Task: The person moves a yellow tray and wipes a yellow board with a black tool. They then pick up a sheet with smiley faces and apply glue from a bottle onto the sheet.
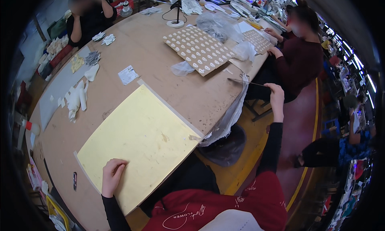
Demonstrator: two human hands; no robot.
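Big shared plywood worktable [160,62], left hand [112,175] curled loosely on the yellow sheet [140,142] near its lower edge; right hand [276,95] pinches a thin rod [248,82] off the edge, could snag that hanging plastic bag [230,114]

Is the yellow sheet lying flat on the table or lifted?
Flat: the yellow sheet lies spread on the table, with the left hand resting on its near edge.

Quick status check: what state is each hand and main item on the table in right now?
Left hand: fingers curled, resting on the yellow sheet.
Right hand: raised past the table edge, pinching a thin dark rod.
Yellow sheet: lying flat, bare.
Board of small white pieces: flat, filled in rows.
Desk lamp: upright; on or off unclear.
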